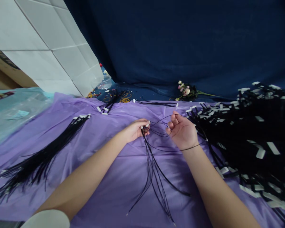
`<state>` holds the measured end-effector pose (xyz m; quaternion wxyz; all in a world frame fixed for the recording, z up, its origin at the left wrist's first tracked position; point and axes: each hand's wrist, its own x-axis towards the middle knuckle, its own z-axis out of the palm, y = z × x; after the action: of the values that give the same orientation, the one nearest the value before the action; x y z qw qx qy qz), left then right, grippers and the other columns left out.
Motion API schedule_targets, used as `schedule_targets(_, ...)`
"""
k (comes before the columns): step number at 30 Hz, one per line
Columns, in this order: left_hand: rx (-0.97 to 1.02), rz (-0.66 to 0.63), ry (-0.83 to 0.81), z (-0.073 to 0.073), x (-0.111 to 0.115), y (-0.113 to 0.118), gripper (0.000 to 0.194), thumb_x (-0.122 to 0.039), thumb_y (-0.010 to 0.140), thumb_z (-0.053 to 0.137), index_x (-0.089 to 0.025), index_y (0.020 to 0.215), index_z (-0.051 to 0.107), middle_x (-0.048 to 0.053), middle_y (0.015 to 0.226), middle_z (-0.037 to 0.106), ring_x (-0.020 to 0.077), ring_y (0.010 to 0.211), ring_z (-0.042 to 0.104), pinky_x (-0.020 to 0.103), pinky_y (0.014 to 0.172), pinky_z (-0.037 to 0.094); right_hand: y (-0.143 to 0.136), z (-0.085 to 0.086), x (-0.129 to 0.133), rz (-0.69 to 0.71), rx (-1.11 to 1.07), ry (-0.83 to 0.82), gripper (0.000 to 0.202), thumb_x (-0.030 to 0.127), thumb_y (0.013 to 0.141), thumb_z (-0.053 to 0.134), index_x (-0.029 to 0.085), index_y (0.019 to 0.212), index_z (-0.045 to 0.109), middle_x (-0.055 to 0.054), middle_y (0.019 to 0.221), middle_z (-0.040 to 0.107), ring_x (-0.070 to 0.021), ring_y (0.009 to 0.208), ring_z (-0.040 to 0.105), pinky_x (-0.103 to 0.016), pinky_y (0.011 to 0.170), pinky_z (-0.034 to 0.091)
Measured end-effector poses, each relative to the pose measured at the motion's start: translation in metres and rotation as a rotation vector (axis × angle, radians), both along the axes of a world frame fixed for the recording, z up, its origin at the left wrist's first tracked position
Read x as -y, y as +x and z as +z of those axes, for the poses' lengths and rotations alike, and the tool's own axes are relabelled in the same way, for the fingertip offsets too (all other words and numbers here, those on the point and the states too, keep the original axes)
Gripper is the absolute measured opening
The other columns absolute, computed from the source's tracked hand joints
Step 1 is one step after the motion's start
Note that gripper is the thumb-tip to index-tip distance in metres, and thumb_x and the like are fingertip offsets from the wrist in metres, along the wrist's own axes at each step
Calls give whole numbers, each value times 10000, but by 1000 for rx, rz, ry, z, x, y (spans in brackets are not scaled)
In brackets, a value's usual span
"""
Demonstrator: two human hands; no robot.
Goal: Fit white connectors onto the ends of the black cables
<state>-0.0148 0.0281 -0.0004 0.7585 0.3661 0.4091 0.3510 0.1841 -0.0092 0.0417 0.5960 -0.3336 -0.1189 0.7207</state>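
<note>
My left hand (139, 129) pinches several thin black cables near their white connectors (146, 125). The loose lengths of these cables (154, 171) fan down over the purple cloth, with bare-looking tips at the ends. To its right, my right hand (181, 129) is palm up with its fingers curled. A few black strands run from the left fingers to the right fingertips, which seem to close on them; the exact contact is partly hidden. One strand crosses the right wrist toward a large heap of black cables with white tags (247, 126).
A bundle of black cables (47, 148) lies on the purple cloth (104, 183) at left. Smaller groups (111, 103) lie along its far edge. Beyond are yellow rubber bands (125, 100), artificial flowers (186, 91) and a dark blue curtain (192, 41). A white round object (46, 220) sits at bottom left.
</note>
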Motion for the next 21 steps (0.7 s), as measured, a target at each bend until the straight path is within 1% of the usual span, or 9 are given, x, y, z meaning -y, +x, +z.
schedule_targets(4, -5, 11, -8, 2, 1, 1, 90, -184, 769, 636, -126, 790, 571, 0, 716, 547, 83, 528, 566, 223, 527, 484, 0, 2, 1, -81, -19, 30, 106, 240, 836, 555, 242, 916, 624, 106, 697, 678, -75, 491, 571, -230, 447, 471)
schedule_targets(7, -5, 5, -7, 4, 2, 1, 90, -185, 772, 633, -125, 785, 568, -4, 709, 537, 82, 527, 564, 220, 523, 480, -1, 1, 2, -92, -15, 76, 126, 270, 826, 591, 245, 941, 635, 104, 808, 707, -70, 545, 605, -227, 477, 492)
schedule_targets(9, -1, 2, -8, 5, 2, 1, 88, -183, 773, 630, -123, 786, 568, -3, 709, 539, 80, 523, 561, 217, 518, 476, -3, 0, 3, -96, -4, 91, 139, 309, 813, 627, 251, 939, 636, 105, 832, 704, -68, 560, 610, -225, 480, 490)
schedule_targets(11, 4, 0, -9, 5, 2, 1, 85, -180, 772, 627, -122, 788, 568, -2, 708, 542, 78, 516, 556, 216, 511, 472, -4, -1, 3, -110, -7, 108, 180, 365, 788, 669, 256, 927, 632, 113, 770, 676, -59, 539, 589, -217, 471, 471)
schedule_targets(14, 1, -6, -9, 4, 2, 1, 88, -185, 772, 626, -124, 789, 565, -3, 705, 544, 83, 508, 561, 215, 494, 462, -4, -4, 1, -142, -36, 132, 257, 437, 737, 720, 251, 885, 622, 126, 614, 565, -38, 461, 505, -194, 438, 413)
schedule_targets(17, 3, -20, -4, 3, 1, 0, 96, -195, 774, 627, -124, 787, 563, -3, 712, 547, 88, 507, 571, 212, 480, 451, -3, -6, -1, -197, -62, 140, 273, 460, 724, 728, 256, 863, 610, 128, 579, 495, -24, 425, 434, -180, 419, 370)
schedule_targets(19, 5, -20, -2, 3, 1, 0, 94, -192, 772, 626, -123, 782, 563, -2, 715, 550, 88, 506, 573, 211, 480, 450, -3, -7, -3, -258, -64, 126, 262, 468, 738, 715, 264, 868, 612, 118, 612, 513, -31, 456, 462, -188, 451, 403)
schedule_targets(21, 6, -14, 0, 3, 1, 0, 88, -185, 771, 624, -123, 776, 562, -1, 714, 551, 88, 506, 572, 211, 481, 452, -2, -6, -4, -310, -75, 105, 247, 465, 754, 701, 261, 863, 615, 102, 668, 556, -46, 533, 532, -211, 537, 473)
